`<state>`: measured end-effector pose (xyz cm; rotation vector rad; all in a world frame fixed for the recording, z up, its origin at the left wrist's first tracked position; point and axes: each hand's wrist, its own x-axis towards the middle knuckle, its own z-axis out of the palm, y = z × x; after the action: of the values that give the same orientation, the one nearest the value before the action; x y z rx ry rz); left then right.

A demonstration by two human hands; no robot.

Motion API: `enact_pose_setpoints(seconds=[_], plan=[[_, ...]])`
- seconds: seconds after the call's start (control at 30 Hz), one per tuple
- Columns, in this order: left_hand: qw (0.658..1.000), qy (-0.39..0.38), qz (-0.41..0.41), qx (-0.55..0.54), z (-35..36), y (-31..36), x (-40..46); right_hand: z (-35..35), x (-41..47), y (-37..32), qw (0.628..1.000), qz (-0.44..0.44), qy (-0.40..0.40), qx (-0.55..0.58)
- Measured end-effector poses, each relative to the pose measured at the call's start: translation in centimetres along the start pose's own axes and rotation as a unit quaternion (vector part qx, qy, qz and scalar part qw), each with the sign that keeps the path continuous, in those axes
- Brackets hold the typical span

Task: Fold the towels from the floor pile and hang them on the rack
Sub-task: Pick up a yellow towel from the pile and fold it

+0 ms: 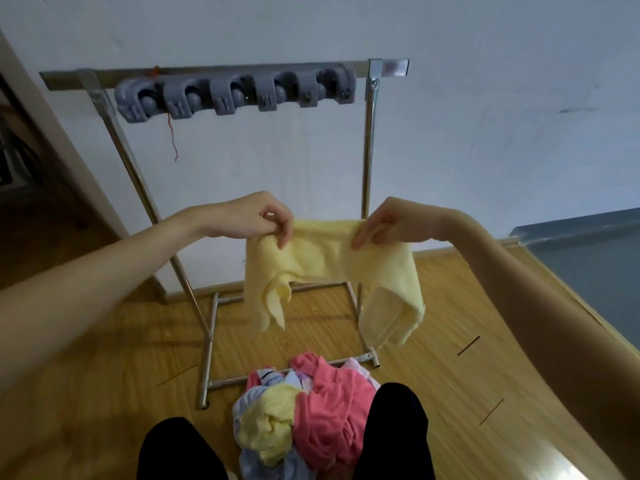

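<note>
A pale yellow towel (322, 258) hangs in the air in front of me, its two ends drooping toward the floor. My left hand (256, 216) pinches its upper left edge and my right hand (384, 221) pinches its upper right edge, stretching the top between them. Behind it stands the metal rack (370, 140), whose top bar carries a grey clip holder (235, 93); no towel hangs there. On the floor between my knees lies the pile of towels (311, 414): pink, yellow and pale blue ones crumpled together.
The rack's base frame (211, 344) rests on the wooden floor against a white wall. A dark doorway opens at the left. A grey-blue panel (588, 251) stands at the right. My black-clad knees (394, 434) flank the pile.
</note>
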<state>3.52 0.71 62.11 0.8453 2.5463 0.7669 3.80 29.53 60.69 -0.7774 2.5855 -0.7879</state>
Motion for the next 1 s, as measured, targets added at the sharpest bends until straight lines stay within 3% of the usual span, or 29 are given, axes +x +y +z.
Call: enact_pose_setpoints(seconds=[0.13, 0.23, 0.37, 0.53, 0.63, 0.73, 1.0], plan=[[0.995, 0.022, 0.004, 0.097, -2.3, 1.2, 2.9, -3.9, 1.6, 0.0, 0.989, 0.007, 0.126, -0.073], [0.985, 0.087, -0.022, 0.151, -4.6, 2.6, 5.2, -7.1, 2.7, -0.1, 0.969, 0.004, 0.219, -0.118], [0.947, 0.226, -0.011, 0.227, -7.6, 4.9, 7.7, -10.7, 3.9, -0.9, 0.928, -0.015, 0.323, -0.186], [0.888, 0.323, -0.012, 0.327, -10.8, 6.5, 10.5, -14.6, 5.7, -1.1, 0.878, 0.010, 0.427, -0.218], [0.866, 0.352, -0.042, 0.353, -11.5, 7.9, 11.8, -16.0, 7.1, -0.8, 0.865, 0.052, 0.442, -0.230], [0.852, 0.370, -0.075, 0.363, -11.4, 8.2, 13.6, -16.3, 8.5, -0.5, 0.879, 0.068, 0.420, -0.215], [0.841, 0.374, -0.092, 0.381, -8.4, 7.7, 16.2, -14.0, 10.1, 0.9, 0.890, 0.058, 0.426, -0.152]])
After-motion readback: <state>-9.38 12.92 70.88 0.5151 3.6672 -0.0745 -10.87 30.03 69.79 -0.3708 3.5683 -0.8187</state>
